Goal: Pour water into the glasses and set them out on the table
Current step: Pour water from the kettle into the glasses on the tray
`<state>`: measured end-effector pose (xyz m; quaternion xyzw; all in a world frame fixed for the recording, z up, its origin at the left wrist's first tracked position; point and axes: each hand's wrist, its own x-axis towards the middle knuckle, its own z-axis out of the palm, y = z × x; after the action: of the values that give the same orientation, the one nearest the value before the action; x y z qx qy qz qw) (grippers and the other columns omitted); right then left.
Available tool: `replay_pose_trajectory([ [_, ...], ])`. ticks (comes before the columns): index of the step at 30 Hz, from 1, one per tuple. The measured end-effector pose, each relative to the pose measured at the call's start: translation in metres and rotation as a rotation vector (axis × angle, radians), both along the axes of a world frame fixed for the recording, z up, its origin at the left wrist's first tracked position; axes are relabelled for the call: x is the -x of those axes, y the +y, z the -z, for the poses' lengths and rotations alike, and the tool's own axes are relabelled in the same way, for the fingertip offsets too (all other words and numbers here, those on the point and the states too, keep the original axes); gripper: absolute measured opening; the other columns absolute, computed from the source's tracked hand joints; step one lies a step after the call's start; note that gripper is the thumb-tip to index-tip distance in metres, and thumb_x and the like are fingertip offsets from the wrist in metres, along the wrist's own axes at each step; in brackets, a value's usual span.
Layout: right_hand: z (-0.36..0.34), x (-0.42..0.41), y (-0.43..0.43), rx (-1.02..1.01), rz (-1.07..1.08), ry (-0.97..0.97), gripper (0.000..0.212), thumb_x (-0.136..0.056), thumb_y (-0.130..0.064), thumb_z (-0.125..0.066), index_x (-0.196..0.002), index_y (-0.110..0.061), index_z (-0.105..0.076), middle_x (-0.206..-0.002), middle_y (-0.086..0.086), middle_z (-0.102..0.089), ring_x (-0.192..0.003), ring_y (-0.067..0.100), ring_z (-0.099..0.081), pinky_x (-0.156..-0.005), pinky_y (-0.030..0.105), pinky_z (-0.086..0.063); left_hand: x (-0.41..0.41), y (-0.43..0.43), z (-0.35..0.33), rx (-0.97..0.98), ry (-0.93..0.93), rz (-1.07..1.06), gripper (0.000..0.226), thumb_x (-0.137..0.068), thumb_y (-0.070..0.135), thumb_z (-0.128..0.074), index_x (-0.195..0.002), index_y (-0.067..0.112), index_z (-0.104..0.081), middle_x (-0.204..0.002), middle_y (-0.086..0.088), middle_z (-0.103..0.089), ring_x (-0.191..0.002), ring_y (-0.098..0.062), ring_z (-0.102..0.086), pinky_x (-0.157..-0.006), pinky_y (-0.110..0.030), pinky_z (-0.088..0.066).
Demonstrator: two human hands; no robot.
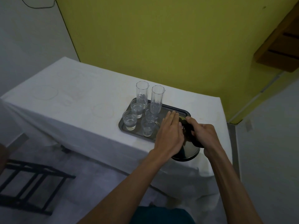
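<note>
A dark metal tray (184, 111) sits near the table's right front edge. On it stand two tall clear glasses (142, 92) (157, 98) at the back and several short glasses (130, 120) in front, some with water in the bottom. A steel jug (188, 152) with a black handle stands at the tray's right end, mostly hidden by my hands. My right hand (202, 135) grips the jug's black handle. My left hand (169, 133) lies flat, fingers together, against the jug's side and top.
The table wears a white cloth (72, 94) with faint ring stains. A yellow wall rises behind it. A black metal rack (32, 188) lies on the floor at lower left. A wooden shelf (281, 50) juts out at upper right.
</note>
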<state>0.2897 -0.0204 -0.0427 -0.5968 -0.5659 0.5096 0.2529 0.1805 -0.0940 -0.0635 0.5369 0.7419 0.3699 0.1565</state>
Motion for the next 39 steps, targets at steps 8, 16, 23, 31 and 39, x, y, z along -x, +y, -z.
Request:
replay_pose_trajectory([
  [8, -0.002, 0.003, 0.007, -0.012, 0.0, 0.001, 0.055, -0.075, -0.059, -0.075, -0.046, -0.016, -0.057, -0.046, 0.0, -0.056, -0.053, 0.023, -0.051, -0.06, 0.035, -0.04, 0.0, 0.006, 0.0, 0.001, 0.002, -0.007, 0.049, -0.104, 0.022, -0.028, -0.15, 0.005, -0.027, -0.159, -0.008, -0.023, -0.149, -0.017, -0.01, -0.122, -0.034, -0.011],
  [16, -0.001, 0.004, 0.012, -0.021, -0.031, -0.034, 0.057, -0.077, -0.061, -0.074, -0.049, -0.014, -0.06, -0.048, 0.001, -0.057, -0.057, 0.024, -0.052, -0.061, 0.034, -0.039, 0.0, 0.007, 0.002, 0.029, 0.004, -0.01, 0.049, -0.105, 0.024, -0.026, -0.151, 0.006, -0.025, -0.16, -0.007, -0.022, -0.149, -0.015, -0.01, -0.122, -0.033, -0.011],
  [23, -0.001, 0.002, 0.017, -0.016, -0.051, -0.032, 0.057, -0.075, -0.064, -0.073, -0.049, -0.014, -0.064, -0.052, 0.004, -0.063, -0.06, 0.025, -0.057, -0.063, 0.036, -0.043, -0.003, 0.008, 0.0, 0.037, 0.001, -0.034, 0.05, -0.105, 0.025, -0.025, -0.151, 0.007, -0.023, -0.16, -0.006, -0.02, -0.15, -0.014, -0.008, -0.122, -0.03, -0.01],
  [31, 0.002, 0.003, 0.011, -0.001, -0.048, -0.012, 0.057, -0.077, -0.063, -0.073, -0.052, -0.013, -0.065, -0.054, 0.004, -0.065, -0.063, 0.025, -0.06, -0.066, 0.037, -0.046, -0.004, 0.005, 0.002, 0.02, 0.007, -0.053, 0.049, -0.105, 0.024, -0.027, -0.15, 0.007, -0.026, -0.16, -0.005, -0.022, -0.15, -0.014, -0.008, -0.12, -0.025, -0.008],
  [39, -0.001, 0.002, 0.008, -0.002, -0.044, -0.012, 0.058, -0.076, -0.065, -0.073, -0.05, -0.013, -0.064, -0.05, 0.002, -0.062, -0.059, 0.024, -0.057, -0.062, 0.035, -0.043, -0.004, 0.003, 0.002, -0.012, 0.015, -0.055, 0.048, -0.105, 0.023, -0.028, -0.149, 0.006, -0.029, -0.159, -0.007, -0.025, -0.149, -0.015, -0.012, -0.12, -0.025, -0.009],
])
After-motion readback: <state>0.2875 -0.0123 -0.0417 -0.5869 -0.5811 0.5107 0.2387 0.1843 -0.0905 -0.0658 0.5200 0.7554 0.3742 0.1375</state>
